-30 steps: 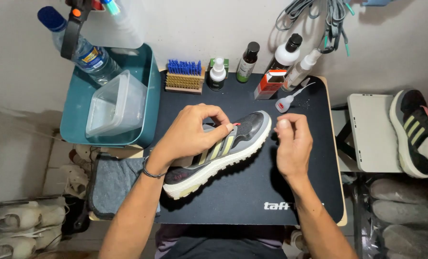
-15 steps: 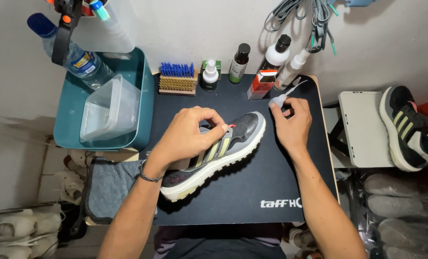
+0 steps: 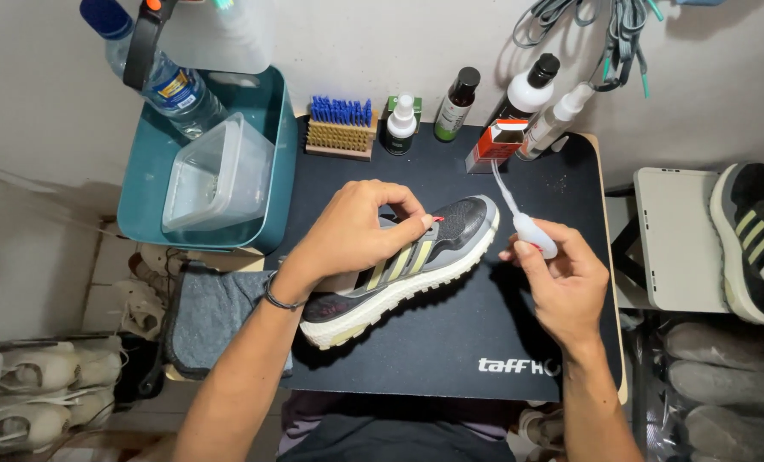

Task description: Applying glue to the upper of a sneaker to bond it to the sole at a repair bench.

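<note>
Since the earlier frame, the right hand (image 3: 561, 287) had drawn back from the bottles to just right of the grey sneaker (image 3: 403, 269) at mid-table, pinching a small white applicator (image 3: 532, 231), while the left hand (image 3: 356, 231) pressed curled over the sneaker's upper, a light, soft-sided shoe probably best gripped at its firm sole.

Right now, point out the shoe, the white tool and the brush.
shoe (image 3: 459, 224), head view, on the dark toe.
white tool (image 3: 536, 235), head view, on its bulb in the right hand.
brush (image 3: 340, 135), head view, on the tan bristles.
</note>
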